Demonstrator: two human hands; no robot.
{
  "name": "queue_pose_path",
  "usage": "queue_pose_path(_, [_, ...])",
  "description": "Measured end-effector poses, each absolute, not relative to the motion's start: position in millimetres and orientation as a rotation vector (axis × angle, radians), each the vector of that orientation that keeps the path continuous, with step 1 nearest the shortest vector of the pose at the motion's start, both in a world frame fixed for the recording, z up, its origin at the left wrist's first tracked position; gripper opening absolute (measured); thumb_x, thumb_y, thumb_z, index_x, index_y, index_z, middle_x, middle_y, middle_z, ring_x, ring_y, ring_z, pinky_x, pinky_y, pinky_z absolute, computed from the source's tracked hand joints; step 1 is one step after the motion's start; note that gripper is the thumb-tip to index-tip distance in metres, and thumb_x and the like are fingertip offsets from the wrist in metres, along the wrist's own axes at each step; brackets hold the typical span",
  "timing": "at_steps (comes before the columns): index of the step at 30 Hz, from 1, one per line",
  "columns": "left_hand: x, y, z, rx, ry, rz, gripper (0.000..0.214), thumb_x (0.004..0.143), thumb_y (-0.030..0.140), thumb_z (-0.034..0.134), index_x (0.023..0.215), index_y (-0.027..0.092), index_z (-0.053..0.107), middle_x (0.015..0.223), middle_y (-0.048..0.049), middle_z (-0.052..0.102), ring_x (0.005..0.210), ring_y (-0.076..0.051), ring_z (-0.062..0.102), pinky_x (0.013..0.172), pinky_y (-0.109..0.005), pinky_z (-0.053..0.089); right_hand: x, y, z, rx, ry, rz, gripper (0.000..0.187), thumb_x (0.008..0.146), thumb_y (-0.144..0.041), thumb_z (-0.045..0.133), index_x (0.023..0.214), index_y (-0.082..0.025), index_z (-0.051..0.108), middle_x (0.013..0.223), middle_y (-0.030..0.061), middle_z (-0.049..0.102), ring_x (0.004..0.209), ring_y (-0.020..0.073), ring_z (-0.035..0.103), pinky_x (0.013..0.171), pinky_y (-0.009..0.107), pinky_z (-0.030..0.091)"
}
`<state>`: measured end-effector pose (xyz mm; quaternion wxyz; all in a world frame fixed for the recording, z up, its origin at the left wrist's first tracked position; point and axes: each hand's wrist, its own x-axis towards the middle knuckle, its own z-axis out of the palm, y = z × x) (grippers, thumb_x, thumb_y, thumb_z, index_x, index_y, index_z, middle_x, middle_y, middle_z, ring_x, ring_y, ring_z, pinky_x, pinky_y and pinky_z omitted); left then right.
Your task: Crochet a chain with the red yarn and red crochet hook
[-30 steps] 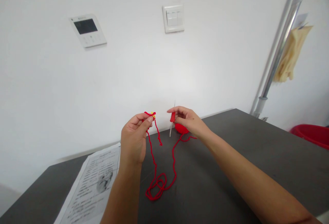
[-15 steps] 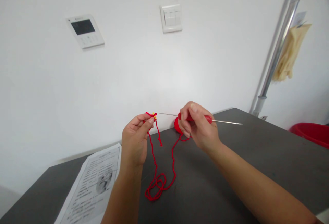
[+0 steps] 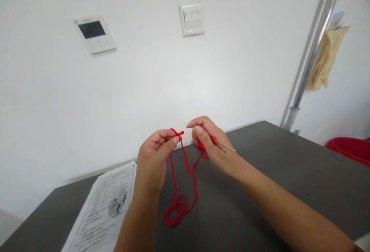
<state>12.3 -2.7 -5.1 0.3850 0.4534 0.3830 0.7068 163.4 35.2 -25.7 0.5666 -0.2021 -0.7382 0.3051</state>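
My left hand (image 3: 154, 153) pinches a small piece of red yarn work (image 3: 180, 133) between thumb and fingertips. A bit of yellow (image 3: 179, 133) shows at it, too small to name. A short yarn tail (image 3: 185, 159) hangs below. My right hand (image 3: 212, 140), its index finger reaching toward the yarn but apart from it, is closed around a crochet hook (image 3: 227, 147) with a red handle and metal shaft. One metal end sticks out past the wrist side; the other is hidden. From my left hand a red strand (image 3: 173, 175) runs down to loose loops (image 3: 175, 210) on the dark table (image 3: 231, 213).
Printed sheets (image 3: 101, 205) lie at the left of the table. On the wall are a switch plate (image 3: 192, 20) and a screen panel (image 3: 95, 34). At the right are a metal pole (image 3: 310, 59), hanging cream gloves (image 3: 326, 59) and a red basin (image 3: 347, 148).
My right hand has moved left and turned the hook, so its front tip no longer shows; the index finger has stretched out. My left hand has shifted slightly right with the yarn.
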Motion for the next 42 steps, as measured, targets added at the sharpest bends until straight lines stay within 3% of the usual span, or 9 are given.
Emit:
queue_pose_path(3, [11.4, -1.4, -5.5, 1.146, 1.006, 1.862, 0.017, 0.057, 0.018, 0.084, 0.072, 0.018, 0.077, 0.071, -0.0014, 0.073, 0.067, -0.013, 0.062, 0.071, -0.028, 0.049, 167.2, 36.8, -23.7, -0.443, -1.571, 0.737, 0.044, 0.101, -0.060, 0.036, 0.102, -0.024, 0.061, 0.089, 0.0032, 0.061, 0.083, 0.0183, 0.058, 0.074, 0.030, 0.047])
queue_pose_path(5, [11.1, -0.6, -5.8, 1.146, 1.009, 1.912, 0.016, 0.058, 0.018, 0.084, 0.072, 0.018, 0.077, 0.071, -0.0015, 0.073, 0.069, -0.014, 0.063, 0.073, -0.030, 0.050, 171.3, 38.8, -21.3, -0.434, -1.492, 0.842, 0.056, 0.098, -0.069, 0.032, 0.093, -0.023, 0.064, 0.072, 0.0012, 0.058, 0.065, 0.0169, 0.054, 0.062, 0.029, 0.045])
queue_pose_path(7, [11.3, -0.2, -6.3, 1.153, 1.000, 1.953, 0.015, 0.059, 0.018, 0.084, 0.072, 0.019, 0.077, 0.071, -0.0011, 0.073, 0.070, -0.015, 0.064, 0.074, -0.031, 0.051, 174.4, 40.1, -19.1, -0.429, -1.433, 0.966, 0.064, 0.096, -0.073, 0.027, 0.080, -0.023, 0.063, 0.050, -0.0030, 0.044, 0.045, 0.0142, 0.040, 0.048, 0.029, 0.036])
queue_pose_path(9, [11.6, -0.2, -7.4, 1.156, 0.994, 1.986, 0.015, 0.060, 0.018, 0.084, 0.074, 0.019, 0.078, 0.072, -0.0012, 0.073, 0.071, -0.015, 0.065, 0.077, -0.032, 0.052, 175.3, 39.4, -18.3, -0.419, -1.384, 1.026, 0.066, 0.096, -0.074, 0.027, 0.073, -0.022, 0.062, 0.041, -0.0045, 0.037, 0.038, 0.0131, 0.034, 0.043, 0.028, 0.030])
queue_pose_path(16, [12.1, -0.6, -14.2, 1.160, 1.004, 2.034, 0.019, 0.065, 0.019, 0.084, 0.083, 0.023, 0.082, 0.089, -0.0039, 0.081, 0.085, -0.019, 0.072, 0.089, -0.038, 0.055, 167.8, 29.2, -27.3, -0.217, -1.362, 0.893, 0.050, 0.093, -0.068, 0.049, 0.087, -0.023, 0.070, 0.052, -0.0013, 0.059, 0.047, 0.0156, 0.055, 0.051, 0.030, 0.044])
queue_pose_path(36, [16.1, -1.6, -14.5, 1.208, 0.982, 2.056, 0.019, 0.067, 0.017, 0.084, 0.084, 0.025, 0.083, 0.088, -0.0017, 0.081, 0.080, -0.016, 0.071, 0.084, -0.032, 0.055, 165.0, 32.3, -32.4, -0.126, -1.442, 0.741, 0.040, 0.102, -0.052, 0.046, 0.096, -0.021, 0.069, 0.060, -0.0022, 0.062, 0.052, 0.0109, 0.057, 0.052, 0.023, 0.048])
queue_pose_path(42, [16.5, -2.7, -12.2, 1.170, 0.964, 2.031, 0.024, 0.065, 0.017, 0.085, 0.087, 0.023, 0.083, 0.085, -0.0007, 0.079, 0.074, -0.012, 0.068, 0.083, -0.031, 0.054, 167.8, 32.3, -36.6, -0.164, -1.568, 0.726, 0.022, 0.103, -0.039, 0.051, 0.113, -0.024, 0.064, 0.082, 0.0005, 0.073, 0.071, 0.0116, 0.067, 0.066, 0.024, 0.053])
